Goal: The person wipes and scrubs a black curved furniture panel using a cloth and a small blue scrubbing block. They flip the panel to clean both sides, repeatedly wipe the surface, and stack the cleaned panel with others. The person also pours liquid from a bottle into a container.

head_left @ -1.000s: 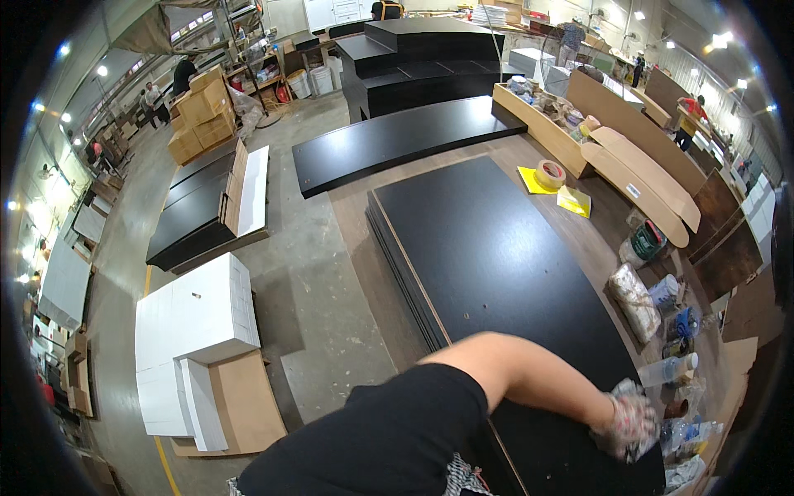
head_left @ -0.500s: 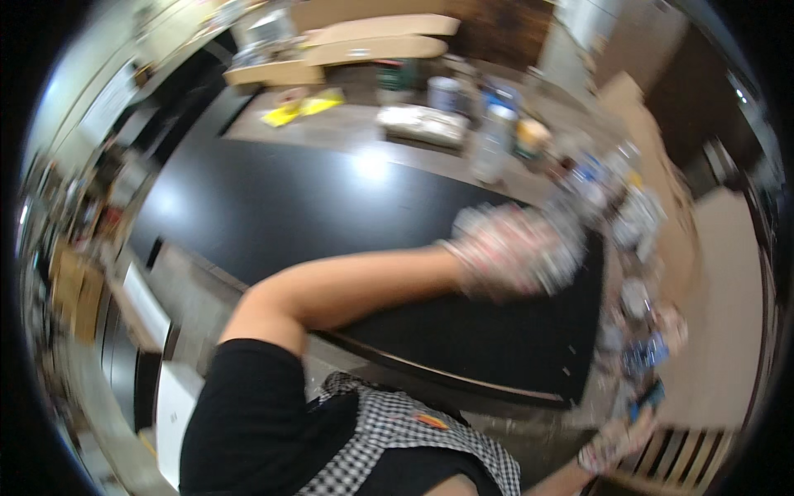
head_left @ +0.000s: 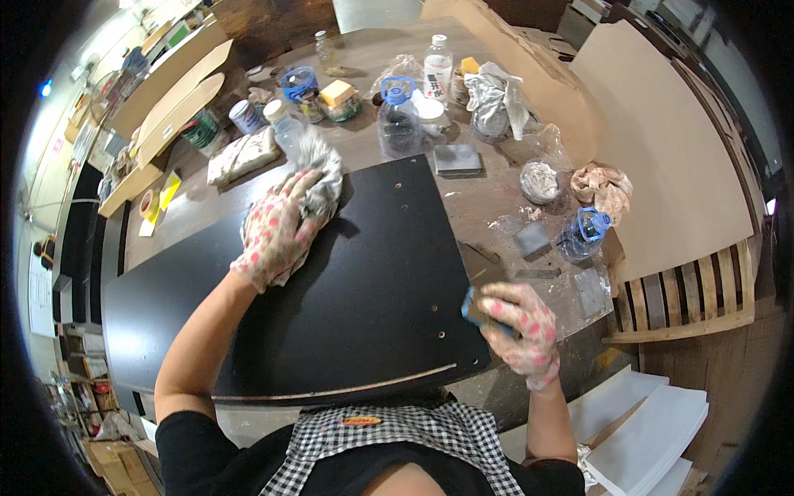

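Observation:
A black panel (head_left: 364,289) with small holes along its right end lies on the table in front of me. Pressed onto its far part is a grey-white rag (head_left: 318,169), bunched under the fingers of my left hand (head_left: 281,227), which wears a white glove with pink dots. At the panel's right edge, my right hand (head_left: 525,326), gloved alike, grips a small blue and brown block (head_left: 475,307). It looks like a sponge or sanding block; the fingers partly cover it.
Beyond the panel stand a clear bottle (head_left: 285,128), a blue-capped jug (head_left: 399,124), a white-capped bottle (head_left: 438,70) and a yellow sponge (head_left: 337,93). Grey blocks (head_left: 457,159), crumpled cloth (head_left: 602,190) and another blue-capped bottle (head_left: 583,231) lie right. A slatted wooden piece (head_left: 686,289) is farther right.
My view has turned, bringing the panel's right end to the middle. My right hand has come from the lower right to the panel's edge with the block. My left hand's motion blur has eased.

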### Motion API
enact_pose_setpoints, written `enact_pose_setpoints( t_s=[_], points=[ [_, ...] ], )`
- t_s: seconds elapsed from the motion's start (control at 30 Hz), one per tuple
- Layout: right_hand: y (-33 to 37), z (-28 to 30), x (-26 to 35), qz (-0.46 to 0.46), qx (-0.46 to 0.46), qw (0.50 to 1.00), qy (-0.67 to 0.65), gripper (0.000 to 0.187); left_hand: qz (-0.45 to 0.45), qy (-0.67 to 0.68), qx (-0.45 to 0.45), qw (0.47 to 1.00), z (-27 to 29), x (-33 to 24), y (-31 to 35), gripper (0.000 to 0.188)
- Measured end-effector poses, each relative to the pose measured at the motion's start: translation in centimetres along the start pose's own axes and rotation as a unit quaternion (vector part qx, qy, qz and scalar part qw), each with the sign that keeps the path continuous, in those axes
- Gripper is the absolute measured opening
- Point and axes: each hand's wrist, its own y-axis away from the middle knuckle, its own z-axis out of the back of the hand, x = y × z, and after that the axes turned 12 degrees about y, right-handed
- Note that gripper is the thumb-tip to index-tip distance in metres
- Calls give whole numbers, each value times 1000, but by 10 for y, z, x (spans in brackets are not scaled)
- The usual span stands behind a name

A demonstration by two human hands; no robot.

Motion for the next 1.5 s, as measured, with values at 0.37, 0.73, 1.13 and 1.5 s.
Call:
enact_pose_setpoints(
  t_s=[0.37, 0.73, 1.13, 1.5],
  points=[
    [-174, -88, -119, 64, -49, 997, -5, 40, 35, 3, 10, 999, -2, -1, -4, 60],
    [-109, -31, -82, 64, -6, 998, -20, 38, 21, -3, -10, 1000, -10, 0, -7, 60],
    [14, 30, -13, 12, 87, 974, -210, 44, -40, 6, -56, 998, -16, 12, -5, 50],
    [74, 34, 2, 70, -3, 986, -150, 43, -95, -47, -17, 994, -16, 10, -8, 53]
  ],
)
